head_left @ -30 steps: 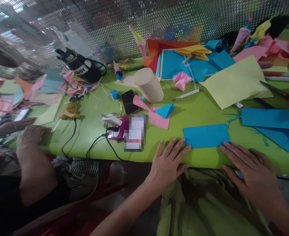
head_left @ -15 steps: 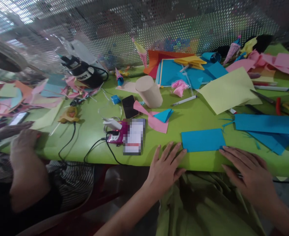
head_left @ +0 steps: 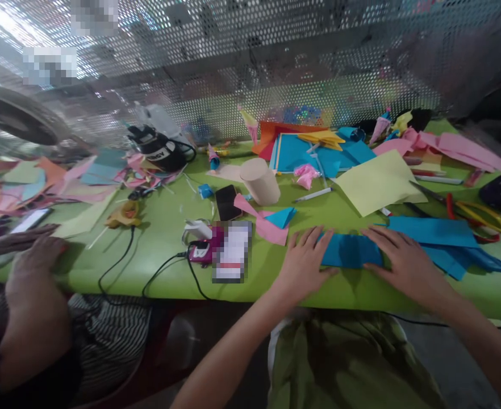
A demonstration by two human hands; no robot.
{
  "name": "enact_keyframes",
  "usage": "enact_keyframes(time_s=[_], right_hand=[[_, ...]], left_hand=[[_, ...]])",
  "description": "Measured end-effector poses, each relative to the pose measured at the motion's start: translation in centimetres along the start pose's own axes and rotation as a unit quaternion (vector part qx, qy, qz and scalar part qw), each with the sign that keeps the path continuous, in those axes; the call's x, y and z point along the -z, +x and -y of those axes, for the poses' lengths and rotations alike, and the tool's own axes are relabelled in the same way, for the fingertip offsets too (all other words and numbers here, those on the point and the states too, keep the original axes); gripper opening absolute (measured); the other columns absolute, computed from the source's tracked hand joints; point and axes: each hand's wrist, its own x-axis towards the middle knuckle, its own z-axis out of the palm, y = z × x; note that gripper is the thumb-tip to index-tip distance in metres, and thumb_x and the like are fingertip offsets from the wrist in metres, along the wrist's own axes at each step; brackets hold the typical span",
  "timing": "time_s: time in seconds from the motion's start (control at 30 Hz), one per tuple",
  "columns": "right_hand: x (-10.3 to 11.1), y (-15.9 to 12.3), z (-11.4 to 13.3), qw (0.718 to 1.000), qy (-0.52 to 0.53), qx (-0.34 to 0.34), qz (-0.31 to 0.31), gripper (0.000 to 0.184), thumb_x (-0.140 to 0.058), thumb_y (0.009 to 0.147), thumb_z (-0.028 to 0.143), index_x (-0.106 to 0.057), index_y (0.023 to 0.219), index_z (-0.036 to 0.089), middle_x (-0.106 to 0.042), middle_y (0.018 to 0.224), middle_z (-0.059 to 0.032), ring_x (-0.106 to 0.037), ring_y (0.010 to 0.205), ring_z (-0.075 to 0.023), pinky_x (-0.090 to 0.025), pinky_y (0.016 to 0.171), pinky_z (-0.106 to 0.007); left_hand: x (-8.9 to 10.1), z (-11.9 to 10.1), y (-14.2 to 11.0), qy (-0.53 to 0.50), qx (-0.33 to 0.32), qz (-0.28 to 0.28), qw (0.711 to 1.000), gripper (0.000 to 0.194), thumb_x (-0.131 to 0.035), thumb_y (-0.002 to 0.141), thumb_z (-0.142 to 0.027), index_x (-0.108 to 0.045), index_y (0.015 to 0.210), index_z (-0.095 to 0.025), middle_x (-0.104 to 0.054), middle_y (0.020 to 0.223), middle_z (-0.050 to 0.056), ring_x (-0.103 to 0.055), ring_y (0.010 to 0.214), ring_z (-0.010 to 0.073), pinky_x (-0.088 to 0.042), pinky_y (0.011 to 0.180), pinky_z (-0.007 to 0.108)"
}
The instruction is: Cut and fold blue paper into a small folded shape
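Observation:
A small blue paper rectangle [head_left: 351, 251] lies near the front edge of the green table, between my two hands. My left hand [head_left: 305, 261] rests at its left end, fingers spread and stretched forward. At its right end is my right hand [head_left: 399, 255], fingers extended with the thumb apart, touching the paper's edge. Both hands are open, palms down. More blue paper pieces [head_left: 433, 233] with a fringed edge lie just beyond my right hand. Left of my left hand there is a pink paper piece [head_left: 271, 230] with a blue paper triangle [head_left: 281, 216] on it.
A beige paper cylinder [head_left: 261, 183], a black phone [head_left: 228, 203] and a pen [head_left: 313, 195] lie ahead. A blurred-out phone [head_left: 232, 253] sits beside a purple power strip [head_left: 208, 250] with cords. Scissors [head_left: 483, 216] are at right. Another person's arm [head_left: 35, 289] rests at far left.
Both hands have moved forward along the blue rectangle's ends, the right one also inward over its edge. The camera view has tilted up, so the table sits lower.

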Motion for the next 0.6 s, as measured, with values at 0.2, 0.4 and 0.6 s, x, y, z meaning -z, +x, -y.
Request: enact_keyframes(time_s=[0.2, 0.4, 0.6], right_hand=[[0.2, 1.3, -0.6, 1.0, -0.007, 0.019, 0.002, 0.062, -0.062, 0.093, 0.047, -0.049, 0.15, 0.027, -0.068, 0.13, -0.0108, -0.06, 0.119, -0.035, -0.049, 0.095, -0.051], [1.5, 2.6, -0.5, 0.998, 0.039, 0.039, 0.005, 0.033, -0.061, 0.093, 0.032, -0.068, 0.125, 0.028, -0.072, 0.107, -0.0074, -0.063, 0.104, -0.0308, -0.048, 0.085, -0.045], [5.7, 4.9, -0.9, 0.983, 0.17, 0.058, -0.041, 0.014, -0.059, 0.092, 0.025, -0.073, 0.09, 0.025, -0.073, 0.094, -0.0063, -0.066, 0.092, -0.0269, -0.049, 0.082, -0.043]], left_hand=[[0.6, -0.3, 1.5, 0.005, -0.019, 0.022, 1.0, 0.077, -0.071, 0.088, -0.035, -0.036, 0.156, -0.024, -0.062, 0.136, 0.011, -0.056, 0.128, 0.0294, -0.04, 0.108, 0.048], [1.3, -0.4, 1.7, -0.042, -0.007, 0.006, 0.999, 0.051, -0.059, 0.093, -0.016, -0.054, 0.143, -0.027, -0.071, 0.119, 0.006, -0.062, 0.116, 0.0252, -0.044, 0.101, 0.044], [5.2, 0.5, 3.1, -0.283, 0.008, -0.093, 0.955, 0.034, -0.067, 0.093, -0.039, -0.069, 0.123, -0.022, -0.072, 0.112, 0.008, -0.066, 0.109, 0.025, -0.05, 0.097, 0.04]])
